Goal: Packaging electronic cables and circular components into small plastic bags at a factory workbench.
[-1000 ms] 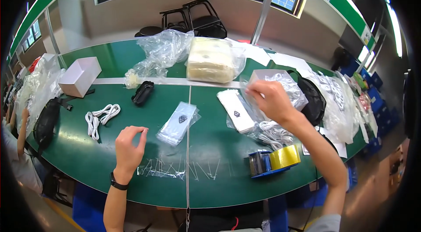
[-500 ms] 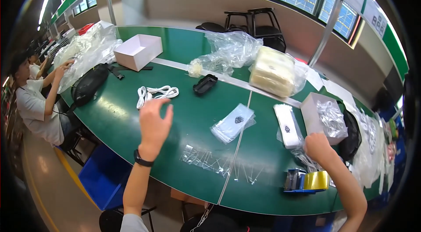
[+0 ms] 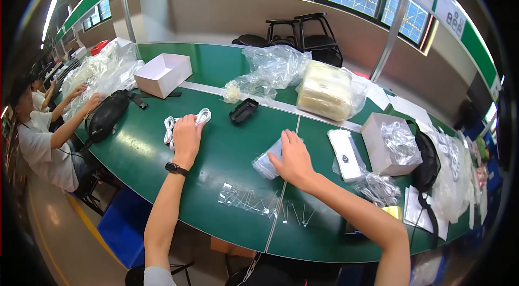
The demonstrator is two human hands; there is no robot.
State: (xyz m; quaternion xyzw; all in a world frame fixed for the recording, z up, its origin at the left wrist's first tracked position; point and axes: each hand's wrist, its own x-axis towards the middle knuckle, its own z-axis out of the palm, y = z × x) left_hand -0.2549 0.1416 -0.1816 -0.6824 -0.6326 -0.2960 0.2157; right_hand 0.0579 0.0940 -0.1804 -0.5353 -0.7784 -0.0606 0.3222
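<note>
My left hand (image 3: pixel 186 139) is over the coiled white cables (image 3: pixel 203 116) left of the table's middle, its fingers bent down and closed on a cable. Part of the coils is hidden under that hand. My right hand (image 3: pixel 294 163) lies on a stack of clear plastic bags (image 3: pixel 263 167), fingers stretched out and thumb apart, covering most of it. Just right of the stack is a pile of white sleeves (image 3: pixel 345 151) with a small dark mark. Nearer me lie thin wire-like pieces in a clear bag (image 3: pixel 246 199), with several loose pins (image 3: pixel 296 214) beside it.
A black tray (image 3: pixel 244 111), a white box (image 3: pixel 164 75) and a wrapped bundle (image 3: pixel 326 91) stand farther back. At right are a box of clear bags (image 3: pixel 373 148), a black pouch (image 3: pixel 427 162) and bagged cables (image 3: pixel 381 189). A co-worker (image 3: pixel 46 135) sits at left.
My left hand has come down onto the white cables. My right hand has moved left from beside the white sleeves onto the clear bags. The view has shifted slightly.
</note>
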